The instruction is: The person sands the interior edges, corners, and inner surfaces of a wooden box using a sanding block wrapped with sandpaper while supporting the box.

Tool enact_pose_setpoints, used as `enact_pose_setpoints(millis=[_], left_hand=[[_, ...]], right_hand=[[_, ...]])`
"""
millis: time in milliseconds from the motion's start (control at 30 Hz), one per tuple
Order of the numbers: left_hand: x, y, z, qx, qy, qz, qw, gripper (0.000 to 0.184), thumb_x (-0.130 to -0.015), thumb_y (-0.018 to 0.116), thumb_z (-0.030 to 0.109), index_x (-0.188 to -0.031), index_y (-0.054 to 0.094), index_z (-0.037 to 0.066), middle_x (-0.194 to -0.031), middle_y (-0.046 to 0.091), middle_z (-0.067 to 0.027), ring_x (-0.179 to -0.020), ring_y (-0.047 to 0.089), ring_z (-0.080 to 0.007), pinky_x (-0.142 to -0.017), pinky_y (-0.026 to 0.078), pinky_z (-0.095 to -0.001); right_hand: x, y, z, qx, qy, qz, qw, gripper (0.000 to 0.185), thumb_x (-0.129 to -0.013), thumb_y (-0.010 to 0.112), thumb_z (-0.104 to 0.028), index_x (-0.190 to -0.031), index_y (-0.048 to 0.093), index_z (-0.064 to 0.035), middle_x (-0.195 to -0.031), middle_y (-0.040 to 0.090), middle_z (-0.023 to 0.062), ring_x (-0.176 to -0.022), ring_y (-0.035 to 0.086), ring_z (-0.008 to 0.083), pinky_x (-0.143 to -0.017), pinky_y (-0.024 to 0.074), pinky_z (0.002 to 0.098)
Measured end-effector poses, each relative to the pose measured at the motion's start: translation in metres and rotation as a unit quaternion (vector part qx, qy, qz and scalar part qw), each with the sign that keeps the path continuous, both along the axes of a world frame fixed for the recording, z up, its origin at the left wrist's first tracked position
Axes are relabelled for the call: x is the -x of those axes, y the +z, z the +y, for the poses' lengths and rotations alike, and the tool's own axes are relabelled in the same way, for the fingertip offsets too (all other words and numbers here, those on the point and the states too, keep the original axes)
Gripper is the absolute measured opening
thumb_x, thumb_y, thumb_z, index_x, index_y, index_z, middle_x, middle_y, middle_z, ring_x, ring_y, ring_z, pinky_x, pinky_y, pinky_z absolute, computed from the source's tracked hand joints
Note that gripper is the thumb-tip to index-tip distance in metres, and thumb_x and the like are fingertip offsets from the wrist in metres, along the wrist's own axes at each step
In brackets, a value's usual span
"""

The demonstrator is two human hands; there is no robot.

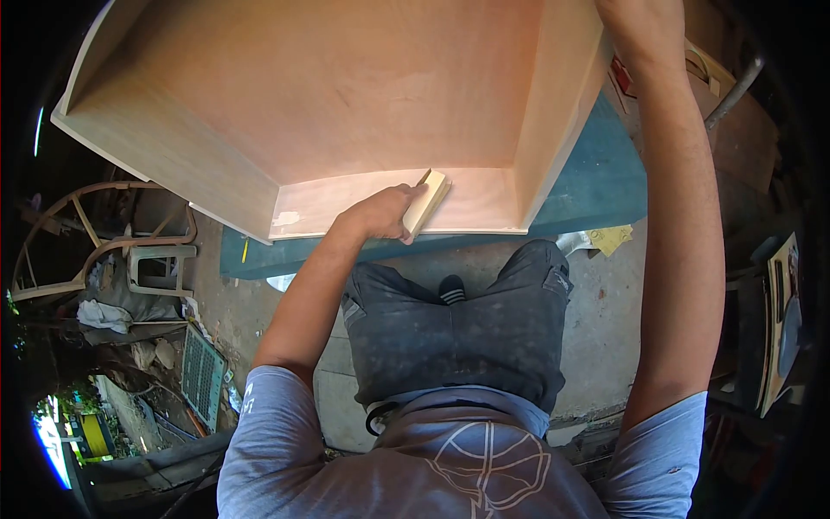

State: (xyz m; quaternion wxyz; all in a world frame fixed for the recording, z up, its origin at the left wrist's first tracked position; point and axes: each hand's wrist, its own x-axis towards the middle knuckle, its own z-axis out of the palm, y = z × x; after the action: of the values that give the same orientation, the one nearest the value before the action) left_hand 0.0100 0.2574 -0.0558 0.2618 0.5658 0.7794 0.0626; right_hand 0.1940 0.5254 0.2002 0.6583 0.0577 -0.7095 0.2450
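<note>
My left hand (386, 212) grips a pale yellow sanding block (430, 201), fingers wrapped round its left side. The block rests tilted on the near inner panel of a large unpainted wooden cabinet (363, 86), close to its front edge. A whitish filler patch (286, 218) marks the left end of that panel. At the top right, my right hand (641, 26) is at the cabinet's right side wall (558, 112); its fingers run out of the picture, so their hold is hidden.
Beneath the cabinet is a blue-green worktop (596, 173). On the left stand a curved wooden frame (78, 203) and a small stool (162, 268). A yellowish sheet (611, 239) lies below the worktop's right part. Boards (781, 324) lean at far right.
</note>
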Motion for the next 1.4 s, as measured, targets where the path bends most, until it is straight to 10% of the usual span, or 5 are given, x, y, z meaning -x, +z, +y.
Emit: enact_pose_setpoints(millis=[367,800,1100,1200,1400], left_hand=[[-0.063,-0.026,0.039,-0.050,0.273,0.148,0.949,0.098,-0.081,0.086,0.040,-0.151,0.037,-0.009,-0.131,0.062,-0.0299,-0.113,0.067,-0.0422,-0.093,0.057,-0.0483],[-0.106,-0.044,0.073,-0.254,0.326,-0.029,0.910,0.046,-0.084,0.083,0.038,-0.108,0.076,-0.001,-0.091,0.076,-0.0239,-0.086,0.075,-0.0366,-0.079,0.059,-0.0428],[-0.171,-0.063,0.133,-0.249,0.404,-0.028,0.880,0.044,-0.092,0.073,0.031,-0.122,0.071,0.000,-0.106,0.065,-0.0209,-0.103,0.066,-0.0411,-0.082,0.056,-0.0525],[-0.181,-0.087,0.137,-0.355,0.401,-0.014,0.844,0.043,-0.090,0.074,0.022,-0.127,0.068,0.000,-0.109,0.062,-0.0213,-0.112,0.061,-0.0415,-0.089,0.052,-0.0505],[-0.183,-0.122,0.146,-0.506,0.376,-0.013,0.776,0.048,-0.085,0.072,0.009,-0.129,0.062,-0.007,-0.127,0.060,-0.0267,-0.123,0.056,-0.0443,-0.106,0.046,-0.0474]], right_hand=[[0.003,-0.001,-0.008,0.026,0.037,0.020,0.999,0.055,-0.081,0.051,-0.001,-0.135,0.058,0.0033,-0.112,0.068,0.0085,-0.101,0.061,0.0160,-0.090,0.0486,0.0281],[-0.005,0.002,-0.006,0.081,0.140,-0.031,0.986,0.055,-0.082,0.048,0.002,-0.136,0.057,0.0039,-0.115,0.068,0.0075,-0.103,0.061,0.0151,-0.093,0.0481,0.0279],[-0.010,0.002,-0.019,0.065,0.033,-0.027,0.997,0.052,-0.080,0.050,0.001,-0.131,0.060,0.0056,-0.110,0.069,0.0082,-0.098,0.063,0.0173,-0.090,0.0490,0.0284],[-0.015,0.003,-0.010,0.117,-0.086,-0.084,0.986,0.036,-0.083,0.070,-0.013,-0.115,0.067,0.0019,-0.102,0.073,0.0101,-0.093,0.067,0.0195,-0.088,0.0507,0.0310],[-0.018,0.001,-0.005,0.122,-0.097,-0.097,0.983,0.035,-0.084,0.070,-0.011,-0.116,0.067,0.0010,-0.103,0.073,0.0089,-0.093,0.067,0.0186,-0.090,0.0502,0.0306]])
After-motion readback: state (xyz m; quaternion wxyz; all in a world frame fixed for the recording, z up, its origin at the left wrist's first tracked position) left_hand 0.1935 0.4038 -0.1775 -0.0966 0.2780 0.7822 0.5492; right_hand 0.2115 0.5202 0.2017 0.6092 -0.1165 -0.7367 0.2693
